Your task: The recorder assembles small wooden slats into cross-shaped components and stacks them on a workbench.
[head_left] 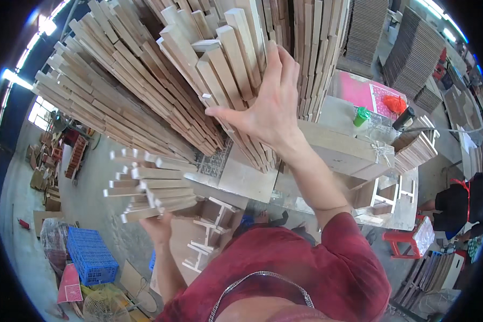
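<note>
R hand (271,112) spanning slat edges (222,72), bndl (163,174) apart

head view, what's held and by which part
Left hand: wooden strip bundle, by its lower edge in the picture. Right hand: spread around upright wooden strips; grip can't be told.

A deep red shirt (311,263), and there's nothing flat about that colour: darker, wine-toned patches run mottled across the cloth, with soft creases. The short right sleeve (354,241) stops around the elbow, leaving the forearm (319,182) bare. And there's the shine: a silver chain (263,273) of close-set links, curving round the neckline! Bare, too, the right hand (273,107) and left hand (158,226).
</note>
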Motion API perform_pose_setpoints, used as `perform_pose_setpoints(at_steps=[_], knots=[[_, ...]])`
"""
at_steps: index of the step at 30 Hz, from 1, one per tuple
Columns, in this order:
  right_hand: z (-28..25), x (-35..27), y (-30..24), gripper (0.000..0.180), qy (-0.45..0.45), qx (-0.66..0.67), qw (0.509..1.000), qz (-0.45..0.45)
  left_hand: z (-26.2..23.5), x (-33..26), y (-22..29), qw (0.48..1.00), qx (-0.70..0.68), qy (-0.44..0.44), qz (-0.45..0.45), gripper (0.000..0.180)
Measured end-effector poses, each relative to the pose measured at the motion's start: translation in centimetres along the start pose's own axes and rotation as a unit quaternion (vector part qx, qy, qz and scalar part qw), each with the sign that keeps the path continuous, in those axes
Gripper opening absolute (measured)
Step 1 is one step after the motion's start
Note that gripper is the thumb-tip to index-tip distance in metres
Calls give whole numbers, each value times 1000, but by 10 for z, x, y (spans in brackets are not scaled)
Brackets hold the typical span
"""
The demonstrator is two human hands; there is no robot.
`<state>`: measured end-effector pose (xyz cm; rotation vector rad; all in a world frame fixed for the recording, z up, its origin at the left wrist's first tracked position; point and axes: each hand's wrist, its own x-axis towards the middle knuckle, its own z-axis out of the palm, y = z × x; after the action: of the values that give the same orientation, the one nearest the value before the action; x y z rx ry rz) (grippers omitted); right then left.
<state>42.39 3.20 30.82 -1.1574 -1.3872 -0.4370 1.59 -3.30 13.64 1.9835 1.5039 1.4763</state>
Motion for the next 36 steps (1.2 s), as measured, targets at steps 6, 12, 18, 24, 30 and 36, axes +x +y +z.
perform_pose_setpoints(at_steps=[6, 12, 18, 24, 30, 36], knots=[[15, 2, 0, 109, 28, -11, 999, 27, -51, 38, 51, 997, 6, 62, 43, 71], [21, 1, 3, 100, 42, 24, 999, 3, -75, 82, 67, 995, -90, 52, 9, 63], [25, 0, 3, 97, 48, -7, 999, -4, -98, 157, 101, 981, -157, 104, 49, 65], [27, 2, 1, 96, 41, 5, 999, 14, -117, 264, 177, 949, -233, 72, 200, 39], [24, 4, -11, 97, 23, -4, 999, 29, -81, 430, 222, 891, -331, -189, 246, 41], [21, 6, -12, 97, 11, -10, 998, 55, 22, 466, 258, 844, -376, -284, 258, 44]])
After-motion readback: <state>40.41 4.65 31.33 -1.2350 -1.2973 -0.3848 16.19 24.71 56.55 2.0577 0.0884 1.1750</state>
